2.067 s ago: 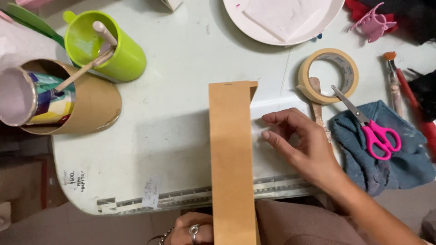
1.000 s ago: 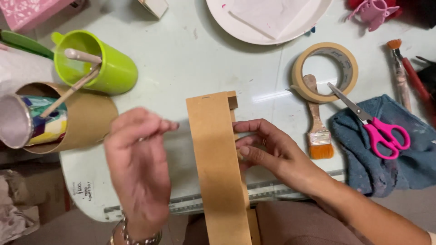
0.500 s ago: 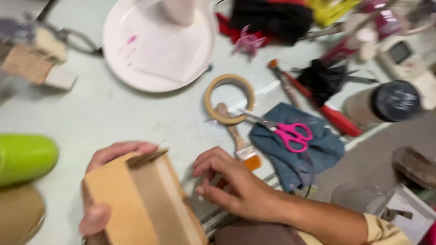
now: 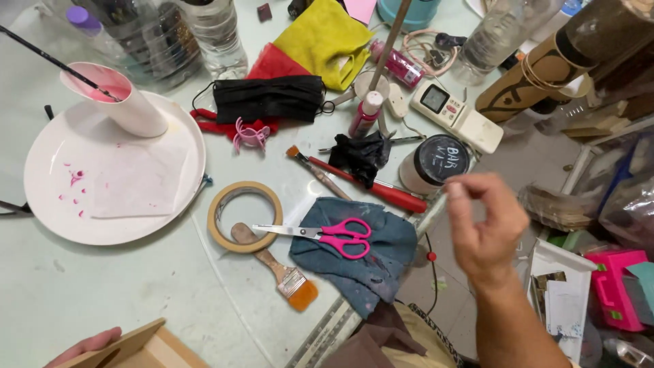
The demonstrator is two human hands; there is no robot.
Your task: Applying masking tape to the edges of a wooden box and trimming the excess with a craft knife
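My left hand (image 4: 85,343) shows only as fingers at the bottom left edge, gripping a light brown wooden box (image 4: 139,349) that is mostly cut off by the frame. My right hand (image 4: 487,228) is raised in the air at the right, past the table's edge, fingers loosely curled and holding nothing. Nearest to it are a white jar with a black lid (image 4: 439,162) and pink-handled scissors (image 4: 337,236) lying on a blue cloth (image 4: 385,266).
A roll of masking tape (image 4: 216,204) and a flat brush (image 4: 279,269) lie mid-table. A white plate (image 4: 41,197) with pink paint spots and a tilted white cup (image 4: 129,105) sits left. A black face mask (image 4: 269,97), a red-handled brush (image 4: 368,185), a remote (image 4: 460,116) and bottles crowd the back.
The view has swung right and up the table. My right hand has left the wooden box and risen at the right. The box has dropped to the bottom left corner.
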